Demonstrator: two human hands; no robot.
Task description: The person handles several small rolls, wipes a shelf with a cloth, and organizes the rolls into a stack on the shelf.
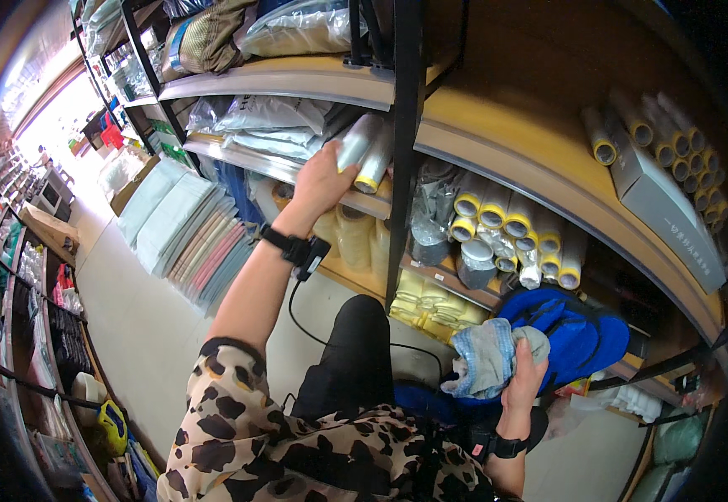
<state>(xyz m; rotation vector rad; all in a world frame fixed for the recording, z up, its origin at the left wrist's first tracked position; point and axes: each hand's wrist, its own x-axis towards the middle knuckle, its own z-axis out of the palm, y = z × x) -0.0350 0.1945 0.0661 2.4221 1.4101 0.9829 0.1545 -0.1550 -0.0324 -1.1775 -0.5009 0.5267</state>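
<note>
At the end of a middle shelf, my left hand (322, 180) closes its fingers on the near end of a roll of clear plastic film (360, 140). A second film roll (374, 164) with a yellow core lies right beside it. Lower on the right, my right hand (524, 383) grips a bunched blue-and-grey cloth (484, 358). The cloth is held in front of a blue padded item (577, 335), perhaps a bag, whose kind I cannot be sure of.
A black shelf post (406, 142) stands between the bays. More film rolls (516, 219) fill the right shelf, with a grey box (673, 209) above. Folded fabric (184, 222) is stacked on the floor at left. A thin black cable (293, 305) hangs from my left wrist.
</note>
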